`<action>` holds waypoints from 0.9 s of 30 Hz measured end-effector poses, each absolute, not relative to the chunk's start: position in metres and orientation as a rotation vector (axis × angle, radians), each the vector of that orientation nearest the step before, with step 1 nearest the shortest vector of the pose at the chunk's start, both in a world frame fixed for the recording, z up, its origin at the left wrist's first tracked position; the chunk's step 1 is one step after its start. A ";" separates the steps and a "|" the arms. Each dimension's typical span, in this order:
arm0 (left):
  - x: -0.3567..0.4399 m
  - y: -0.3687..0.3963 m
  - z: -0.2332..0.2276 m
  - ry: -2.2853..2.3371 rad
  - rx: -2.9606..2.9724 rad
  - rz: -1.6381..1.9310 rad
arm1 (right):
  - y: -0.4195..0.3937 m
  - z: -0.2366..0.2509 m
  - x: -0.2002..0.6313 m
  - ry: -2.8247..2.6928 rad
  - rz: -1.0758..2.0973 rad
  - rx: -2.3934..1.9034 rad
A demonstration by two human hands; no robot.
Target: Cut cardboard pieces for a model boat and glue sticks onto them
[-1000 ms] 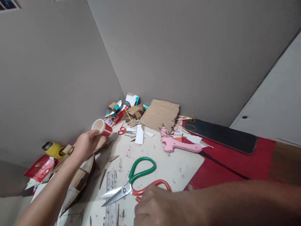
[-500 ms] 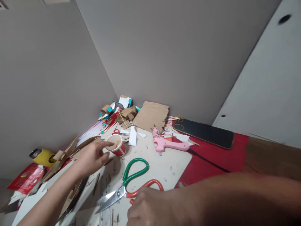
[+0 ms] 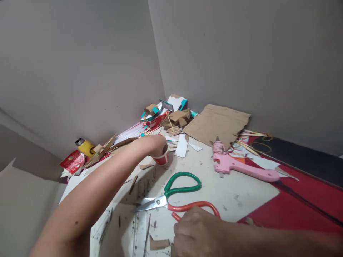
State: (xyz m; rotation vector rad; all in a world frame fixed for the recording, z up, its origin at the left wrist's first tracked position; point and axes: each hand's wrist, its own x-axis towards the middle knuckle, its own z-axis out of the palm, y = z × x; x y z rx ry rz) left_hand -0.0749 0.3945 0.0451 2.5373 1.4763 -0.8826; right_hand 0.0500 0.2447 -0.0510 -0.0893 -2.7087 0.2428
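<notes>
Your left hand (image 3: 151, 142) curls over the red paper cup (image 3: 161, 159) standing on the white board (image 3: 241, 192); lean on it and it could crush or tip. Your right hand (image 3: 198, 232), loosely fisted, empty as far as shows, touches the scissors (image 3: 182, 200), blades parted.

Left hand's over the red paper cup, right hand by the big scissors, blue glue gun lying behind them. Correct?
Not quite: the glue gun is pink, not blue, per the head view. Left hand over the red paper cup and right hand by the big scissors are right.
</notes>
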 end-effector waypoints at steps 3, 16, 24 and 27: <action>-0.073 0.394 0.044 1.430 2.554 -0.924 | 0.246 -0.049 0.052 -2.753 0.247 -0.043; -0.079 0.392 0.048 1.471 2.662 -0.670 | 0.241 -0.044 0.054 -2.729 0.367 -0.123; -0.092 0.392 0.053 1.424 2.697 -0.448 | 0.243 -0.043 0.052 -2.815 0.437 -0.193; -0.096 0.391 0.055 1.439 2.669 -0.360 | 0.245 -0.051 0.052 -2.782 0.411 -0.159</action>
